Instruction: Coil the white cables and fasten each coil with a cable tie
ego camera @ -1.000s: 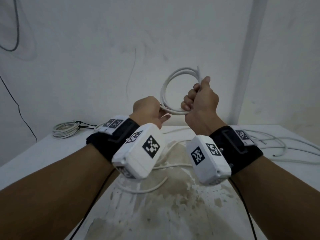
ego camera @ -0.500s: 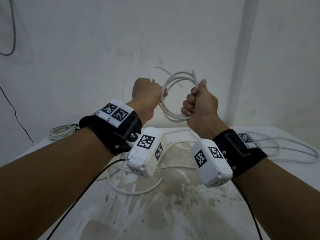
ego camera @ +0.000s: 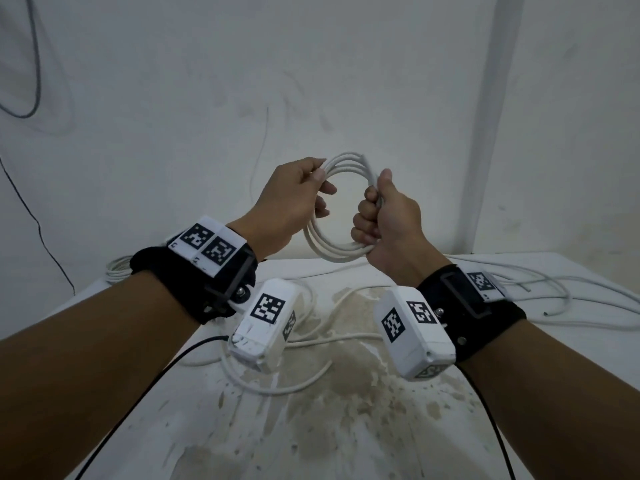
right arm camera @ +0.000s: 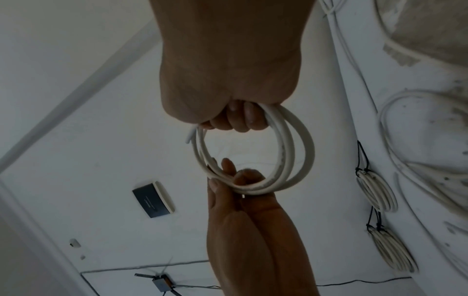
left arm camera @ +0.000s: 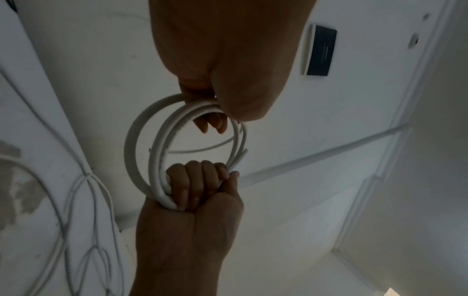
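Note:
A coil of white cable (ego camera: pixel 341 251) with several turns hangs in the air above the table. My left hand (ego camera: pixel 319 178) pinches its upper left side between thumb and fingers. My right hand (ego camera: pixel 370 213) grips the right side in a fist, thumb up. The left wrist view shows the coil (left arm camera: pixel 136 144) running from my left hand (left arm camera: pixel 215 118) down to my right hand (left arm camera: pixel 200 180), with a cut cable end (left arm camera: pixel 241 156) sticking out beside it. From the right wrist, the coil (right arm camera: pixel 305 152) spans my right hand (right arm camera: pixel 238 120) and left hand (right arm camera: pixel 233 178).
Loose white cables (ego camera: pixel 554 301) lie on the white stained table (ego camera: pixel 346 431) at the right and under my wrists (ego camera: pixel 277 389). Tied coils (ego camera: pixel 116 270) sit at the back left, also seen as tied coils (right arm camera: pixel 377 192) from the right wrist. A wall stands close behind.
My left hand has risen from the coil's lower left to its upper left, laying another turn of cable onto the coil. The right hand has kept its grip.

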